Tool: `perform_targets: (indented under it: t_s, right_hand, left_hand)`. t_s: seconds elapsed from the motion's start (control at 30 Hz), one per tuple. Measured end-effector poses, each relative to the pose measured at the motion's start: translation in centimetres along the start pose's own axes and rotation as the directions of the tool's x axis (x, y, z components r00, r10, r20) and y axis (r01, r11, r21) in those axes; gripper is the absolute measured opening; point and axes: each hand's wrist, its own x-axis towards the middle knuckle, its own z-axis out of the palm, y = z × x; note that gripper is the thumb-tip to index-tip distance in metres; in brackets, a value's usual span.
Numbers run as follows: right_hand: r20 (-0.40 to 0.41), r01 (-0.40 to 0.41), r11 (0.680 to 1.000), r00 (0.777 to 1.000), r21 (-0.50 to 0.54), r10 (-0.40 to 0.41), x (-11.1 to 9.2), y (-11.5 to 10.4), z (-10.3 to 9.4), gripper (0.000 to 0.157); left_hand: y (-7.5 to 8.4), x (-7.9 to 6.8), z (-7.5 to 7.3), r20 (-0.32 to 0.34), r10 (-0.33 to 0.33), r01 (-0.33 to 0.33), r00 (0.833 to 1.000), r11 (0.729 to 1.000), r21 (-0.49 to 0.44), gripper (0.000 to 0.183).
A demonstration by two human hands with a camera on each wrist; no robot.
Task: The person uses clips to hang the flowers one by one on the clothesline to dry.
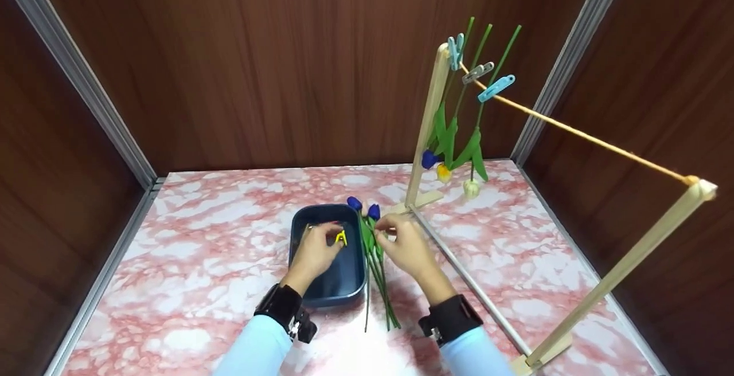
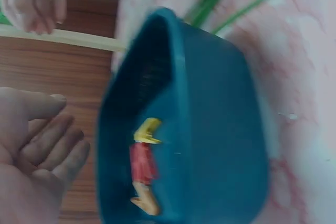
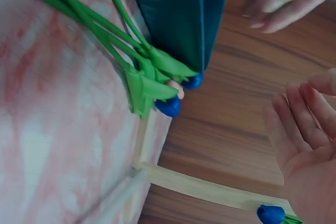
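Observation:
My left hand (image 1: 314,250) hovers over a dark blue plastic basin (image 1: 330,300), its fingers loosely bent and holding nothing. Inside the basin lie a yellow clothespin (image 2: 147,130), a red clothespin (image 2: 143,162) and a tan clothespin (image 2: 145,199). Beside the basin, tulips lie on the table with green stems; a blue tulip (image 3: 168,106), a second blue tulip (image 3: 193,81) and a pale pink tulip (image 3: 177,88) show their heads. Above these flowers is my right hand (image 1: 406,244), fingers relaxed; nothing shows in its grasp in the right wrist view.
A wooden frame (image 1: 625,270) carries a cord (image 1: 596,140) on the right. From its far end hang blue, yellow and white tulips, heads down, held by a blue clothespin (image 1: 496,88), a grey clothespin (image 1: 477,72) and another blue clothespin (image 1: 456,52). Brown panels surround the marbled table (image 1: 189,290).

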Motion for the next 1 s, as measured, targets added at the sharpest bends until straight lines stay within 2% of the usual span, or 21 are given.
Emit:
perform_targets:
  t_s: [0.07,0.17,0.27,0.37,0.6,0.87,1.0]
  right_hand:
    - [0.015,-0.006,1.0,1.0,0.006,0.006,-0.4,0.1,0.3,0.006]
    - [0.031,-0.02,1.0,0.999,0.021,0.02,-0.9,0.2,0.6,0.007]
    - [0.04,-0.041,0.999,0.998,0.017,0.041,-1.4,0.3,0.7,0.008]
    - [0.045,-0.057,0.998,0.997,0.006,0.057,-1.8,0.5,0.8,0.008]
    - [0.042,-0.059,0.997,0.997,0.046,0.057,-2.5,0.9,1.1,0.006]
    - [0.055,-0.078,0.995,0.996,0.059,0.074,-2.8,1.2,0.1,0.011]
    - [0.048,-0.1,0.993,0.994,0.069,0.097,-2.9,1.6,-0.4,0.013]
  left_hand:
    - [-0.8,-0.1,0.6,0.047,-0.04,0.036,0.998,0.996,0.086,0.041]
    - [-1.7,-0.3,1.4,0.137,-0.107,0.079,0.985,0.977,0.198,0.056]
    - [-2.3,-0.2,2.1,0.197,-0.129,0.072,0.972,0.959,0.275,0.066]
    - [-2.4,0.0,2.6,0.244,-0.133,0.047,0.961,0.943,0.328,0.069]
    - [-2.8,0.2,3.1,0.349,-0.095,-0.053,0.932,0.918,0.392,0.075]
    - [-2.3,-0.5,3.2,0.392,-0.12,-0.073,0.912,0.893,0.444,0.077]
    - [-2.1,-1.1,3.2,0.416,-0.103,-0.098,0.903,0.895,0.434,0.077]
